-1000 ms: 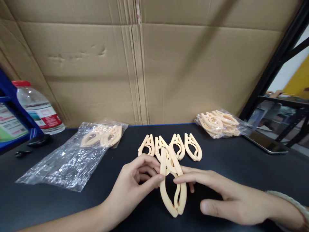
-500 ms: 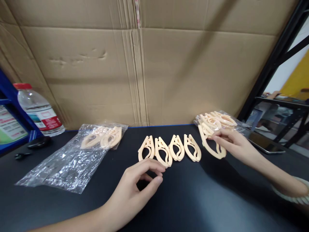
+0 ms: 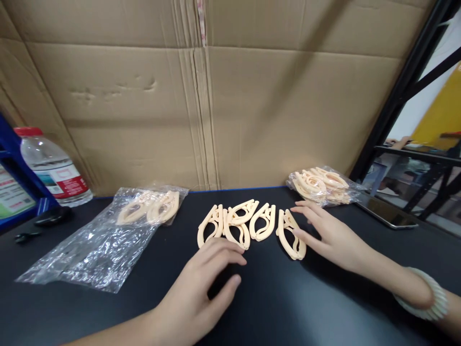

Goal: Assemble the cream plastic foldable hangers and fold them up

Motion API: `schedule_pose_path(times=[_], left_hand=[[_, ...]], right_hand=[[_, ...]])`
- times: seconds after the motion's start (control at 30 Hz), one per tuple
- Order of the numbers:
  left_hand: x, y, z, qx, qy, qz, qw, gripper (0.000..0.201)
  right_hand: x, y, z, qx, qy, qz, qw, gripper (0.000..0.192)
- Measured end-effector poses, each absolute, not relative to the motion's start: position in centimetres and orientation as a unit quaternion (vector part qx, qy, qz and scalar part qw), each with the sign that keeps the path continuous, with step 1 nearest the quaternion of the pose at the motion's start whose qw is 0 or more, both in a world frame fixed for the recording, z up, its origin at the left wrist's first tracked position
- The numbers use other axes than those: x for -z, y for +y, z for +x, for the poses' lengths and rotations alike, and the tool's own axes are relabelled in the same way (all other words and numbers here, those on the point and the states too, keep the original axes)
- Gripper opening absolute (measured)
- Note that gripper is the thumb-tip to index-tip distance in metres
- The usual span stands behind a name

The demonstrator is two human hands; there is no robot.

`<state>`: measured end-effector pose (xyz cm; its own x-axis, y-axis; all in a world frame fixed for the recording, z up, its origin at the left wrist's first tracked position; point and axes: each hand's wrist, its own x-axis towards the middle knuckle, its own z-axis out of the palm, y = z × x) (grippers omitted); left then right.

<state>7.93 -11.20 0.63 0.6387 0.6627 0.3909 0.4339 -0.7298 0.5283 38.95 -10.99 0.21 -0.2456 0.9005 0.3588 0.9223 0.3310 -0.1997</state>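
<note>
Several peach plastic folding hangers [image 3: 237, 223] lie bunched on the black table [image 3: 288, 307]. My left hand [image 3: 201, 288] rests palm down just in front of them, fingers spread, fingertips near the second hanger. My right hand [image 3: 326, 235] lies open at the right end of the row, fingertips touching the outermost hanger [image 3: 291, 234]. Neither hand grips anything.
A clear plastic bag [image 3: 104, 240] holding two hangers lies at the left. A bagged pile of hangers [image 3: 320, 185] sits at the back right beside a phone [image 3: 387, 212]. A water bottle [image 3: 52, 166] stands far left. A cardboard wall [image 3: 216, 96] closes the back.
My right hand carried a hanger from the right-hand pile, set it at the right end of the row and let go. The row got pushed closer together. My left hand flattened.
</note>
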Motion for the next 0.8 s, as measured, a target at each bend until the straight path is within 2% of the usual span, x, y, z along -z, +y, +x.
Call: schedule_pose_path(times=[0.1,0.23,0.4,0.5,0.67,0.8], left_hand=[[-0.4,-11.8,7.9,-0.221,0.292,0.927,0.078,0.038],[-0.1,-11.9,8.0,-0.154,0.315,0.937,0.003,0.065],[0.2,-11.0,7.7,-0.115,0.356,0.927,-0.011,0.067],[0.0,-9.5,7.0,-0.101,0.355,0.929,0.0,0.067],[-0.8,-6.2,5.6,-0.061,0.335,0.939,0.042,0.067],[-0.9,-5.5,5.3,-0.077,0.336,0.938,0.044,0.066]], right_hand=[[-0.5,-12.2,36.9,0.044,-0.845,-0.506,0.171,0.056],[-0.4,-12.5,34.2,0.015,-0.881,-0.458,0.121,0.07],[-0.1,-9.9,32.1,-0.021,-0.865,-0.49,0.106,0.076],[-0.1,-7.7,31.7,-0.036,-0.88,-0.46,0.112,0.076],[-0.4,-5.0,32.8,-0.008,-0.903,-0.396,0.168,0.062],[-0.4,-4.3,34.4,0.015,-0.919,-0.354,0.172,0.049]])
